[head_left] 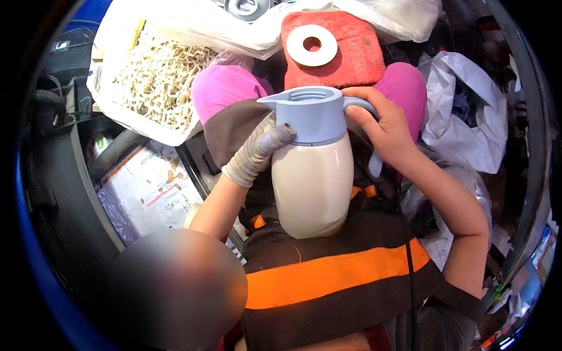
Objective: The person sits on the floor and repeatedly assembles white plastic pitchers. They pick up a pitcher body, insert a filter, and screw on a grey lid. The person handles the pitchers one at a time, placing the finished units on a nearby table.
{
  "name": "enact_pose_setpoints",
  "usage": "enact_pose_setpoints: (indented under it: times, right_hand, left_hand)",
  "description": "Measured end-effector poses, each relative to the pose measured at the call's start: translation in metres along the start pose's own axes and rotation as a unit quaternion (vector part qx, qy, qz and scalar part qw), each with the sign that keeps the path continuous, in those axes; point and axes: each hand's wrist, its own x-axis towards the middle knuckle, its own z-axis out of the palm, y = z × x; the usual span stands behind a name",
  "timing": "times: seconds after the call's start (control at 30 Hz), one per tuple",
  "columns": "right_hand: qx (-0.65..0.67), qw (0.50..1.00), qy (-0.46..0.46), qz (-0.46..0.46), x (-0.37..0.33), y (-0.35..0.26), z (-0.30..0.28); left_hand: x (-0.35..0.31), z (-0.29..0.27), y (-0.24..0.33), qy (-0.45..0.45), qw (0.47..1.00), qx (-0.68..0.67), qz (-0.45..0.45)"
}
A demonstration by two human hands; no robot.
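Note:
A vacuum jug (312,190) with a glossy cream body stands slightly tilted against my lap and apron. Its grey-blue collar and spout (310,117) point left, and the top opening shows a ringed inner rim. My left hand (257,151), in a grey-white knit glove, holds the collar from the left. The thumb presses on the front; the other fingers are mostly hidden behind the jug. My right hand (383,123), bare, is closed round the jug's grey-blue handle (364,105), fingers over its top.
Beyond my knees, a white ring like a tape roll (312,45) lies on a red cloth-covered block (363,52). A white-lined container (170,136) at the left holds many small cream pieces. Grey round parts (249,7) sit in plastic at the back; a white bag (468,131) stands right.

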Motion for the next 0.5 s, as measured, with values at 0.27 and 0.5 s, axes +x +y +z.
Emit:
enact_pose_setpoints:
  times: [0.27, 0.5]
  right_hand:
    - [0.014, 0.996, -0.079, 0.035, 0.002, -0.01, -0.011]
    - [0.215, 0.907, -0.257, 0.257, 0.003, -0.029, -0.047]
  left_hand:
    - [-0.002, -0.001, -0.002, 0.004, 0.999, 0.041, 0.015]
    - [-0.003, 0.016, 0.021, -0.082, 0.996, 0.044, -0.016]
